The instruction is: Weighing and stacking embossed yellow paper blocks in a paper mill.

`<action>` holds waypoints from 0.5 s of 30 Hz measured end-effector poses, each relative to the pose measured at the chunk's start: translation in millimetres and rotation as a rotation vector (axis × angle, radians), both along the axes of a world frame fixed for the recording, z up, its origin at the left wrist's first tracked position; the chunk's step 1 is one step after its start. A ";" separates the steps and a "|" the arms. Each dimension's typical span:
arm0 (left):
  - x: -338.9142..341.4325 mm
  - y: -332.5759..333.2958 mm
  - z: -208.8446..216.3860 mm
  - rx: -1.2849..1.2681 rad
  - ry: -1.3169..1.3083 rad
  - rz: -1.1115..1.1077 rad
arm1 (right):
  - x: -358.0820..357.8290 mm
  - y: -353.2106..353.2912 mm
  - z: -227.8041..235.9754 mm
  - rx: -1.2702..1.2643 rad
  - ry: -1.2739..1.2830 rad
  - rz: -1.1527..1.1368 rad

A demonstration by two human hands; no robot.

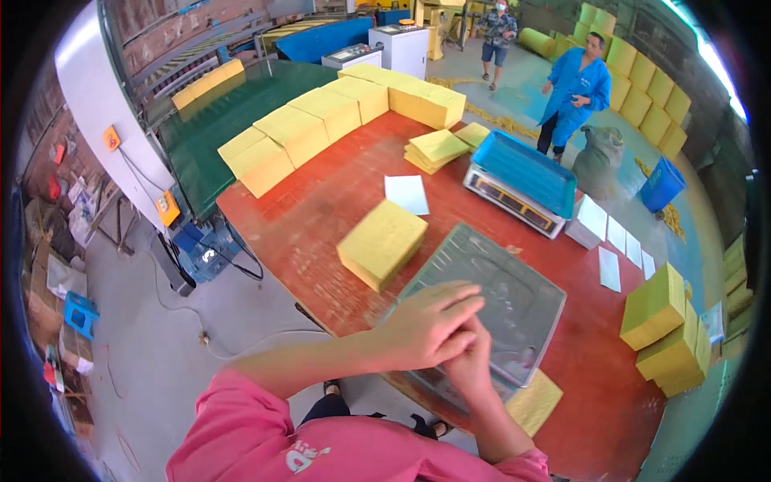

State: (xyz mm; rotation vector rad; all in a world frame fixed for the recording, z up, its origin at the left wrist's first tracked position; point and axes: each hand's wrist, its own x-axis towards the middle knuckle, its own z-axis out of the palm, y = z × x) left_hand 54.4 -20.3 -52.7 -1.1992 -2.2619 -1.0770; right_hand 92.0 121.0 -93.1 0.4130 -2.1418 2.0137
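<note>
My left hand (426, 323) and my right hand (470, 353) meet over the near side of the red table. The left hand lies across the right, with its fingers bent together against the right hand's fingers. Anything between them is hidden. Directly below is a flat, rectangular, see-through plastic stack (502, 301), shiny and wrinkled; it looks like clear bags. A block of yellow paper (383, 243) sits just left of the plastic. Another yellow paper piece (534, 406) shows partly under its near right corner.
Yellow paper blocks (325, 112) line the red table's (297, 233) far left edge. A scale with a blue tray (526, 173) stands at the back, white cards (590, 221) beside it. More yellow blocks (666, 329) are at right. Beyond the table are a person in blue (578, 84) and another person (496, 36).
</note>
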 end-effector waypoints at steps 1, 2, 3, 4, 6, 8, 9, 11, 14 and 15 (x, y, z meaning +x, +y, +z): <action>-4.8 -33.4 -4.6 0.007 -0.006 -0.007 | -8.2 -33.3 -7.5 -0.017 -0.043 0.022; -10.4 -58.8 -7.1 0.013 -0.048 0.041 | -17.5 -59.2 -11.9 -0.029 -0.089 0.040; -16.1 -79.7 -7.5 0.018 -0.090 0.088 | -25.2 -81.8 -13.2 -0.008 -0.072 0.042; -26.6 -104.3 -3.2 0.014 -0.089 0.082 | -35.9 -109.6 -15.3 -0.117 -0.138 0.099; -48.7 -145.9 7.8 -0.015 -0.173 0.055 | -57.6 -136.3 -3.8 -0.045 -0.117 0.186; -75.5 -181.9 15.8 -0.017 -0.211 0.032 | -87.0 -154.5 18.3 0.118 -0.067 0.253; -90.1 -196.7 18.1 -0.024 -0.211 0.049 | -103.0 -161.2 30.1 0.182 -0.047 0.280; -120.0 -215.7 16.7 -0.061 -0.215 0.051 | -138.1 -170.7 38.5 0.255 0.073 0.271; -160.5 -239.6 14.5 0.005 -0.304 0.104 | -199.6 -186.7 43.7 0.354 0.212 0.265; -172.6 -253.5 4.7 -0.013 -0.241 0.170 | -225.2 -194.0 36.5 0.431 0.242 0.282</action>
